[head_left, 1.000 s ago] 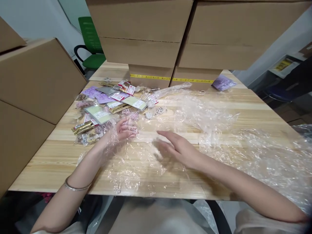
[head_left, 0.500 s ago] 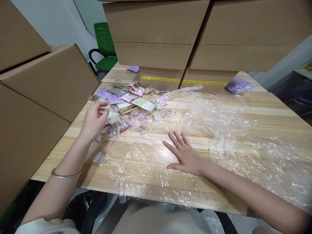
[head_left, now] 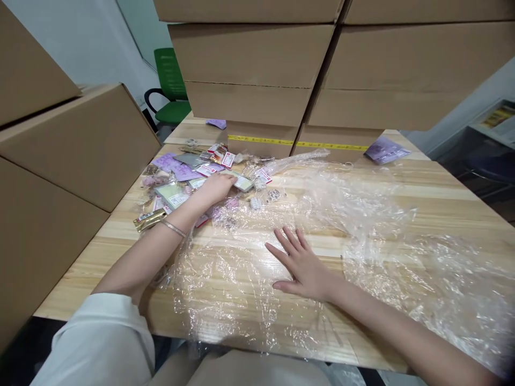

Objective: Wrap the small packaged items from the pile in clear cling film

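Observation:
My left hand reaches over a pile of small packets, its back towards me. Its fingers point down at a pale green packet; the fingertips and anything under them are hidden. Around it lie purple packets, red-and-white labelled packets and small wrapped pieces. By my left wrist are another green packet and a gold packet. My right hand rests flat with fingers spread on the clear plastic film, holding nothing.
Cardboard boxes are stacked at the back of the wooden table, with more boxes on the left. Crumpled clear film covers much of the right side. A purple packet leans by the rear boxes. Behind stands a green chair.
My left hand has moved right across the pile, from its left edge to its middle. Green and gold packets now show at the pile's left. My right hand stays on the film.

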`<state>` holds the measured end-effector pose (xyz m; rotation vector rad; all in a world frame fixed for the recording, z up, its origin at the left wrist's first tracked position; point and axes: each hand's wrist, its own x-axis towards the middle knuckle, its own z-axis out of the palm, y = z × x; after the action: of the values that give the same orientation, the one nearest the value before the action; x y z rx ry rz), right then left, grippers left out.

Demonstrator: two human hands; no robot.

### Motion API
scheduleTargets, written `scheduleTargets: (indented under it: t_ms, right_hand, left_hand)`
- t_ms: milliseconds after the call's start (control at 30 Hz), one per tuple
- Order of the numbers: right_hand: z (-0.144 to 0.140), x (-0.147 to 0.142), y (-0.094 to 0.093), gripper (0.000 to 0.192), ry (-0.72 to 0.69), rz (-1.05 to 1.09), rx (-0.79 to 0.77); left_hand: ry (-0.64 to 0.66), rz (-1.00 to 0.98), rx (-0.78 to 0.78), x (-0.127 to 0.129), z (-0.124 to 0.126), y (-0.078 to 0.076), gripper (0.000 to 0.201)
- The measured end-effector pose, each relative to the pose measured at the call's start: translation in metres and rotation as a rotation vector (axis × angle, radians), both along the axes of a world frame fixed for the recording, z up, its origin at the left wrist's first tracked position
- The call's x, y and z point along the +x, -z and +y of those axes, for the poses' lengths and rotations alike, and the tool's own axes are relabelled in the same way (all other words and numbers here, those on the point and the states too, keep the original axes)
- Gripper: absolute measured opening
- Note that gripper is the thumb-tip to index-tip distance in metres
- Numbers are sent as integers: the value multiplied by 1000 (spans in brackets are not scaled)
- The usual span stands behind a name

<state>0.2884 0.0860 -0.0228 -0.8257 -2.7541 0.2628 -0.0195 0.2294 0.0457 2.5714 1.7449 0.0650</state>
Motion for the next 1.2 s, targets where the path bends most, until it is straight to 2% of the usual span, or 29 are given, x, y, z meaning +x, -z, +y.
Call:
scheduleTargets:
  t_ms: [67,133,167,233,300,367,433,500,567,633,700,733,767,800,867,967,1033,1100,1200]
  right_hand:
    - [0,-1,-2,88,2,0,-18]
    - [0,-1,-2,84,10,17,-41]
    - [0,-1,-2,79,17,29,-55]
    - [0,-1,0,64,44,61,-90]
    - [2,2,1,46,110,145,-121]
    - [5,5,0,39,212,273,-129]
    - [9,7,-6,37,291,379,-101]
    - [13,6,-14,35,300,404,-51]
    - [16,1,-20,32,252,387,8]
    - [16,-6,-21,30,178,358,42]
    - [14,-12,-17,32,101,339,48]
    - [13,-14,-13,32,68,330,42]
    - [11,-16,-10,33,40,322,35]
    - [10,-18,-6,33,21,313,25]
    - [9,-19,-2,33,8,299,4]
    - [9,-16,-1,33,23,316,-17]
    - [10,-10,-5,33,28,341,-14]
    - [10,-2,-13,35,38,339,2]
    - [9,17,-30,39,35,271,40]
  left_hand:
    - [-39,-10,56,6,-18,-13,43]
    - [-52,-50,111,15,-48,-27,49]
    - [-38,-139,150,20,-67,-32,51]
    - [35,-317,126,32,-108,-32,53]
    - [139,-367,13,45,-147,-18,53]
    - [339,-272,-40,56,-179,7,56]
    - [541,-132,-22,63,-199,33,52]
    - [639,-74,11,66,-207,47,42]
    - [628,-114,-16,64,-203,45,33]
    - [513,-191,-85,55,-187,28,40]
    - [286,-229,-94,38,-160,9,40]
    - [92,-223,-39,28,-142,1,41]
    - [-49,-194,23,17,-124,-5,41]
    - [-159,-156,73,6,-105,-8,41]
    - [-324,-25,77,-15,-71,-6,43]
    - [-362,20,41,-34,-42,4,41]
    - [-346,18,58,-37,-42,7,46]
    - [-302,-24,110,-32,-55,5,55]
    - [-185,-304,66,-10,-91,1,55]
